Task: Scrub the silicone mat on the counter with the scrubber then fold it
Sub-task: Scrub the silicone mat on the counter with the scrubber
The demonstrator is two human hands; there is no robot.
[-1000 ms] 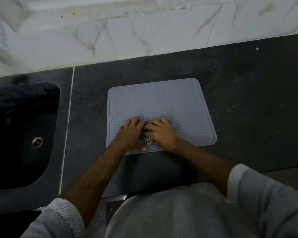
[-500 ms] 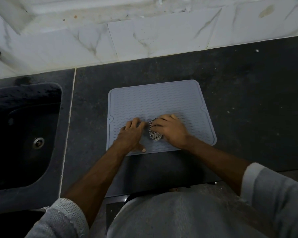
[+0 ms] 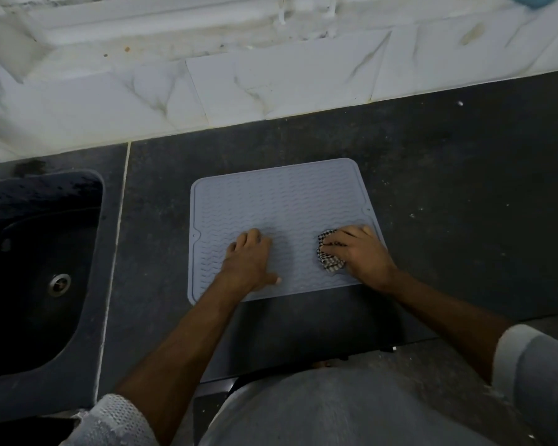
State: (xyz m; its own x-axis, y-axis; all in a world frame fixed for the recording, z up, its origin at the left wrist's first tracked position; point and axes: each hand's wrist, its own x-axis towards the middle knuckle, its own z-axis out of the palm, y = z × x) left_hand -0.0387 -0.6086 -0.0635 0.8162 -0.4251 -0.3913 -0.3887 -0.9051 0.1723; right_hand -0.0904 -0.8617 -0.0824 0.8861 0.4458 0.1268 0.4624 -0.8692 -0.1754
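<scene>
A grey silicone mat [image 3: 271,201] with a wavy ribbed surface lies flat on the dark counter [image 3: 464,194]. My left hand [image 3: 250,260] presses palm down on the mat's near left part, fingers spread, holding nothing. My right hand [image 3: 360,252] rests on the mat's near right corner, closed over a black-and-white checked scrubber [image 3: 327,255] that pokes out to the left of the fingers and touches the mat.
A dark sink [image 3: 36,268] with a metal drain [image 3: 58,284] is set into the counter at the left. A white marbled tile wall [image 3: 271,85] runs along the back. The counter's front edge is just below my forearms.
My right hand has slid the scrubber rightward across the mat, from beside my left hand to the near right corner. The left hand has stayed pressed in place.
</scene>
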